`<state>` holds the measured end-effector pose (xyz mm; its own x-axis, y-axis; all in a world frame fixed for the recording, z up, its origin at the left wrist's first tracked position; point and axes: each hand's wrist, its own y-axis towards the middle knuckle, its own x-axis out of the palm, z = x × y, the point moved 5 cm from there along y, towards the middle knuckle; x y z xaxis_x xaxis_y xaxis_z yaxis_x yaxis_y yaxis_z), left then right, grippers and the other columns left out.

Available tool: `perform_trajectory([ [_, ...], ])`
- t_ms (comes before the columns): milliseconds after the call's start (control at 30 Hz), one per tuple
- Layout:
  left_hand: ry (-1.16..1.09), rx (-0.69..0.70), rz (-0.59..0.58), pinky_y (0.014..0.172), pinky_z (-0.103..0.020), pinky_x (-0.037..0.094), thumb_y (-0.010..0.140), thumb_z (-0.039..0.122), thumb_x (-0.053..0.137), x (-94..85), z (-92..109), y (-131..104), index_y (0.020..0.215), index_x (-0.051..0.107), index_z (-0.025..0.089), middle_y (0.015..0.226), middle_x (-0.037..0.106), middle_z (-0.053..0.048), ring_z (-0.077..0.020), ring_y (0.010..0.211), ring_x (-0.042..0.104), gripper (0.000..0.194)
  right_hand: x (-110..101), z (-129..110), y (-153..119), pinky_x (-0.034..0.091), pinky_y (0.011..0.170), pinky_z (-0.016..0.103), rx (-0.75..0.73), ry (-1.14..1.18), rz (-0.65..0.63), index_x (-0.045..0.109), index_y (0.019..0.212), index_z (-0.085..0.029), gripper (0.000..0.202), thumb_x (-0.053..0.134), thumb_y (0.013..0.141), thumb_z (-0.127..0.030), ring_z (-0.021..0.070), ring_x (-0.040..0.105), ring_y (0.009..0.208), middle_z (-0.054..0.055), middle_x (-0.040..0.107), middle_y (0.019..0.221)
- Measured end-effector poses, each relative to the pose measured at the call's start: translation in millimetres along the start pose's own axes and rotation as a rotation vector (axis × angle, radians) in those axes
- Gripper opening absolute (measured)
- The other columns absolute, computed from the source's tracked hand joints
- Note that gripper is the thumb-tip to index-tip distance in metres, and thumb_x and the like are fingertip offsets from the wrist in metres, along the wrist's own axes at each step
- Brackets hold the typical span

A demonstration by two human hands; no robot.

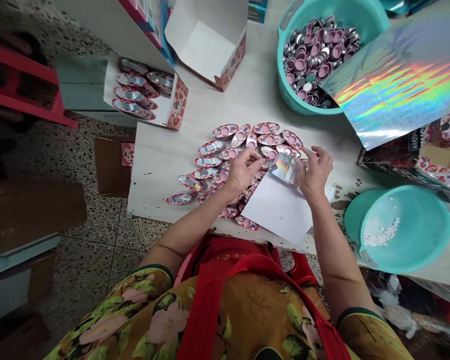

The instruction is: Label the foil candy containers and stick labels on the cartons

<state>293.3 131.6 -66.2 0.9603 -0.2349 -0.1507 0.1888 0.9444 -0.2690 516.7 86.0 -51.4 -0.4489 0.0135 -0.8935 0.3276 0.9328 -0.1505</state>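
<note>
My left hand [243, 171] pinches a small shiny silver piece [267, 163] between thumb and fingertips, above the slim oval cases. My right hand [315, 172] grips the far edge of a white-backed sheet [275, 207], its thumb against a curled holographic part [284, 167]. The sheet lies over some of the cases. Spread around my left hand are many red-patterned oval cases [206, 173]. Several show round pink pans; others on the left have a silvery oval on top. What lies under the sheet is hidden.
A teal basin [283, 75] of small pink-filled pans stands at the back, partly covered by a large holographic sheet [405, 75]. Another teal basin [444, 225] at right holds small white bits. At left, an open box [178, 102] contains finished-looking cases; another box [210, 40] stands behind.
</note>
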Motion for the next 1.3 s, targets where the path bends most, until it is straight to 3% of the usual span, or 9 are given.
perform_trajectory([
  [167,-0.186,-0.141,0.139,0.065,-0.022,0.047,0.078,0.023,0.072,-32.5,-5,5,0.077,0.059,0.019,0.073,0.063,0.002,-0.0095,0.067,0.057,0.014,28,-53,3,0.05,0.078,0.039,0.058,0.554,-0.397,0.063,0.123,-0.022,0.058,0.055,0.086,-0.065,0.0232,0.063,0.087,0.009,0.069,0.105],
  [267,-0.273,-0.191,0.196,0.061,-0.021,0.046,0.077,0.026,0.072,-47.3,-12,5,0.077,0.059,0.018,0.07,0.062,0.003,-0.0093,0.063,0.057,0.016,56,-78,11,0.047,0.066,0.032,0.086,0.72,-0.606,0.067,0.096,-0.02,0.054,0.072,0.07,-0.067,0.0169,0.058,0.068,0.003,0.066,0.08],
  [367,-0.316,-0.221,0.258,0.061,-0.022,0.046,0.076,0.026,0.073,-63.2,-23,7,0.076,0.059,0.018,0.066,0.06,0.004,-0.0095,0.06,0.057,0.015,76,-95,28,0.037,0.055,0.026,0.048,0.714,-0.681,0.061,0.075,-0.019,0.045,0.072,0.071,-0.062,0.011,0.045,0.056,-0.003,0.055,0.062],
  [500,-0.081,-0.217,0.455,0.074,-0.026,0.049,0.079,0.024,0.071,-91.0,-39,20,0.076,0.064,0.019,0.074,0.064,0.001,-0.0129,0.071,0.06,0.009,89,-123,61,0.03,0.053,0.025,-0.056,0.543,-0.666,0.059,0.07,-0.019,0.032,0.069,0.075,-0.05,0.0099,0.039,0.053,-0.005,0.048,0.057],
  [667,0.454,-0.269,0.653,0.095,-0.038,0.045,0.083,0.023,0.07,-108.8,-41,45,0.077,0.068,0.022,0.094,0.067,-0.005,-0.0226,0.098,0.057,0.006,102,-161,102,0.042,0.063,0.03,-0.172,0.161,-0.566,0.066,0.068,-0.019,0.018,0.063,0.077,-0.034,0.0182,0.056,0.064,0.003,0.06,0.06],
  [900,0.614,-0.336,0.592,0.096,-0.048,0.041,0.083,0.025,0.069,-106.3,-52,70,0.083,0.064,0.024,0.105,0.065,-0.008,-0.0316,0.113,0.052,0.005,132,-163,125,0.05,0.073,0.041,-0.133,-0.083,-0.414,0.071,0.074,-0.02,0.013,0.069,0.072,-0.033,0.0265,0.062,0.075,0.01,0.067,0.071],
  [1067,0.612,-0.357,0.453,0.093,-0.046,0.039,0.084,0.023,0.066,-113.5,-54,79,0.09,0.067,0.025,0.099,0.07,-0.006,-0.0296,0.106,0.055,0.006,116,-151,129,0.045,0.086,0.05,-0.205,-0.14,-0.315,0.072,0.098,-0.02,0.027,0.067,0.082,-0.041,0.035,0.058,0.101,0.016,0.069,0.105],
  [1167,0.695,-0.325,0.384,0.095,-0.047,0.037,0.089,0.021,0.057,-122.2,-53,85,0.078,0.068,0.024,0.098,0.071,-0.007,-0.0296,0.105,0.055,0.016,109,-141,119,0.036,0.095,0.054,-0.36,-0.156,-0.364,0.073,0.105,-0.022,0.031,0.053,0.093,-0.042,0.036,0.053,0.112,0.015,0.07,0.113],
  [1300,0.745,-0.309,0.398,0.099,-0.047,0.036,0.089,0.021,0.056,-141.9,-54,90,0.082,0.07,0.024,0.1,0.069,-0.008,-0.0293,0.106,0.055,0.016,114,-124,106,0.031,0.099,0.054,-0.393,-0.242,-0.5,0.077,0.098,-0.019,0.038,0.048,0.096,-0.043,0.0329,0.058,0.103,0.015,0.074,0.098],
])
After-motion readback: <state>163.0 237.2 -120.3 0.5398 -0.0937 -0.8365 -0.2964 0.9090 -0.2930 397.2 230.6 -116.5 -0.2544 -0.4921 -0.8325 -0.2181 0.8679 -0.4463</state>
